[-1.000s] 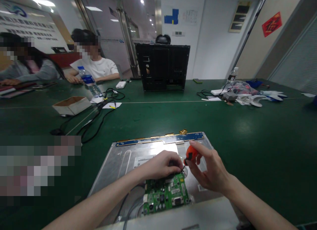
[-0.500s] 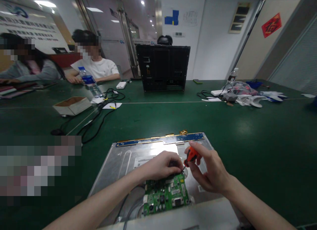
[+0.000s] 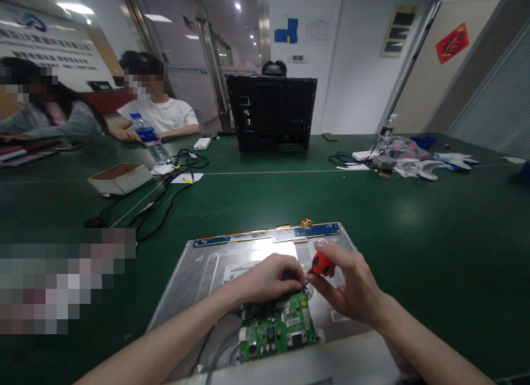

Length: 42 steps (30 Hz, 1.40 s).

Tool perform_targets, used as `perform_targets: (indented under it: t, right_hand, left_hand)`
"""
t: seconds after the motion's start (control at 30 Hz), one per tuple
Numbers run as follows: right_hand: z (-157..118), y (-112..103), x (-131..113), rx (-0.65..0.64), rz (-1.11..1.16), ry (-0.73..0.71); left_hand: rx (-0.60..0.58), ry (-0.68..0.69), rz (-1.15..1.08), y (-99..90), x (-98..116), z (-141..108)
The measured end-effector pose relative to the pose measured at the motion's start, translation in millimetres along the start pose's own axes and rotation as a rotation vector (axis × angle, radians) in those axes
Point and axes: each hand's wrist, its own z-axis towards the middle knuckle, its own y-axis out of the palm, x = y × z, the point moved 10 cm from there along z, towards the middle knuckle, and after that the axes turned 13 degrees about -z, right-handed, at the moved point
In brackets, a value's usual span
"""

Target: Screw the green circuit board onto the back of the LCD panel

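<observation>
A green circuit board (image 3: 277, 324) lies on a silvery metal panel (image 3: 188, 280), which has a blue strip board (image 3: 318, 230) along its far edge. My right hand (image 3: 351, 283) grips a short orange and black screwdriver (image 3: 321, 263), tilted with its tip at the board's far right corner. Close to that tip, my left hand (image 3: 275, 277) has its fingers pinched together at the same corner. Whatever lies between those fingertips is too small to make out. Cables run on the panel left of the board.
Beyond the panel, black cables (image 3: 168, 200), an open box (image 3: 121, 178) and a water bottle (image 3: 149, 139) lie at the left. A black monitor back (image 3: 272, 115) stands at the far side. Gloves (image 3: 418, 168) and a plastic bag (image 3: 401, 147) are at the right. People sit at the far left.
The screwdriver's handle has turned slightly in my right hand, and that hand's thumb and fingers have shifted around it. My left hand has stayed nearly still.
</observation>
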Motion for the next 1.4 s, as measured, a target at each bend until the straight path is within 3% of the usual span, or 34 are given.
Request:
perform_targets:
  t: [0.47, 0.9, 1.4]
  right_hand:
    - [4.4, -4.7, -2.5, -0.017, 0.013, 0.017]
    - [-1.8, -1.8, 0.1, 0.011, -0.006, 0.004]
    - [-2.2, 1.7, 2.6, -0.042, 0.037, 0.045]
  left_hand:
    - [-0.01, -0.001, -0.014, 0.7, -6.9, 0.6]
    - [-0.02, -0.012, -0.01, 1.7, -3.5, 0.5]
    - [-0.006, -0.013, -0.035, 0.9, -1.0, 0.1]
